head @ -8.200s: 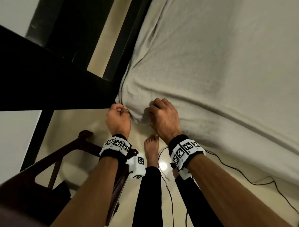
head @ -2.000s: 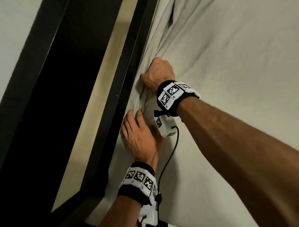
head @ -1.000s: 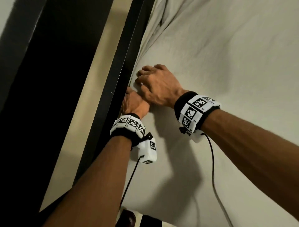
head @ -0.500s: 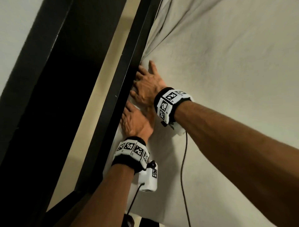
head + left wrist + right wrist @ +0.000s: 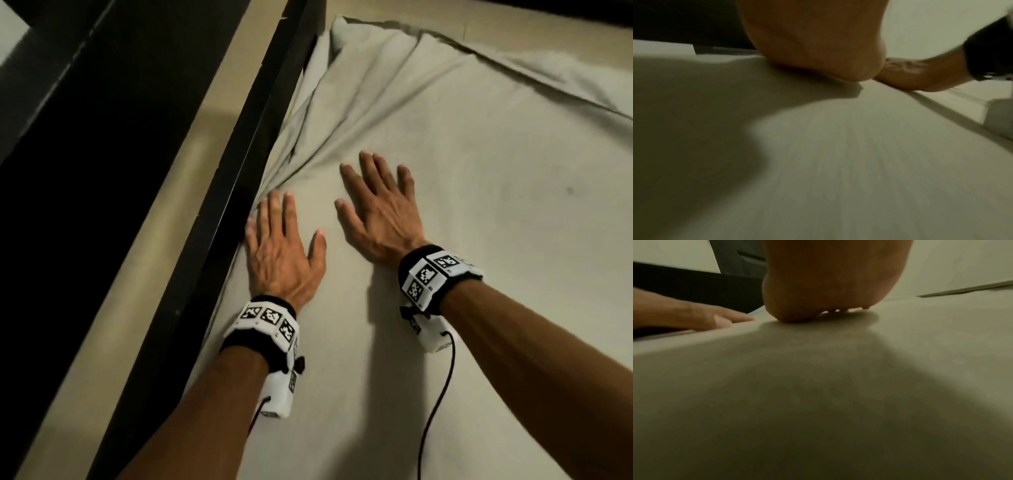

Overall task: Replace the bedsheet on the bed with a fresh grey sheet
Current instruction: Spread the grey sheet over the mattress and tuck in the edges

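Observation:
The grey sheet (image 5: pixel 479 212) covers the mattress and fills most of the head view. Long folds fan out in it toward the far left corner. My left hand (image 5: pixel 279 240) lies flat on the sheet, fingers straight, right beside the black bed frame (image 5: pixel 233 192). My right hand (image 5: pixel 376 202) lies flat a little further in, fingers spread, just below the folds. In the left wrist view the heel of the left hand (image 5: pixel 818 48) presses the sheet (image 5: pixel 838 154). In the right wrist view the right palm (image 5: pixel 828 280) rests on the sheet (image 5: pixel 838 386).
A black bed frame rail runs along the sheet's left edge, with a beige floor strip (image 5: pixel 164 192) and a dark piece of furniture (image 5: pixel 85 120) beyond it. A loose fold of sheet (image 5: pixel 548 68) lies at the far right. Camera cables (image 5: pixel 438 394) trail on the sheet.
Both hands have come off the sheet's edge at the frame and now lie flat and spread on top. The right hand has shifted right, away from the left.

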{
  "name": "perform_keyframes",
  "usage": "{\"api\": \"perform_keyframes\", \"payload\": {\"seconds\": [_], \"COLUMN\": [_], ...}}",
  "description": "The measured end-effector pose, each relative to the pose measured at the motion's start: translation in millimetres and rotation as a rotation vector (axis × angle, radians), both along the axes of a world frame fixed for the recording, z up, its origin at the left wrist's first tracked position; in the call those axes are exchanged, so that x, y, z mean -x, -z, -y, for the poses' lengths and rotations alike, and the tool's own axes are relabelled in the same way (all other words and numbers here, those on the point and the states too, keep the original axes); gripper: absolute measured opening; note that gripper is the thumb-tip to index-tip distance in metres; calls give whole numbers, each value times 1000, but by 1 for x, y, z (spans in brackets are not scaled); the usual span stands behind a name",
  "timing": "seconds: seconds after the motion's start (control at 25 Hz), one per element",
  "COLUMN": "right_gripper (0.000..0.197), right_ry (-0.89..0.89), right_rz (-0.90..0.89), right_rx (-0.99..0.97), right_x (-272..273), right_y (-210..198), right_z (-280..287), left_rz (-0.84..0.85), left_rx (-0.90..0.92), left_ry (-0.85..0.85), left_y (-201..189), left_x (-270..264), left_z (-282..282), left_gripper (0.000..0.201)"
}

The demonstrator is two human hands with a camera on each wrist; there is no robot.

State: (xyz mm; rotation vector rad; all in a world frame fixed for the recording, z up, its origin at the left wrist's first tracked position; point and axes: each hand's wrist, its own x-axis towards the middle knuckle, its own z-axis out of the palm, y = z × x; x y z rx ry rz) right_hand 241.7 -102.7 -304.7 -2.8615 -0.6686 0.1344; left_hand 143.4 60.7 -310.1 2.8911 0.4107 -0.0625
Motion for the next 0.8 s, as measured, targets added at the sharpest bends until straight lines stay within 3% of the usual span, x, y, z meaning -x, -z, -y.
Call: {"api": "perform_keyframes", "payload": {"seconds": [0.12,0.2,0.4,0.56,0.68,0.8], "right_gripper": [70,71,69,67,61,35], "right_ry": [21,31,14,7,73,219], "right_rz": [22,34,25,-42,-182,-54], "right_rx": [-4,-18,-75,-146,-268,-598], "right_x": [-8,-8,-13,-20,-28,-81], "right_y": [10,10,21,19,-5,-59], "right_z": [1,0,5,2,6,-16], "left_rz": [-30,-20,108,50,3,-29], "left_rx": [18,10,16,35,-23,-49], "left_ry": [-153,-157,356,351,336,340], "left_y": [3,-4,-10,-2,-1,5], "left_x": [-23,-27,-69,-87,-83,-88], "left_z": [6,9,25,24,30,31], "left_gripper": [85,82,71,76,79,85]}}
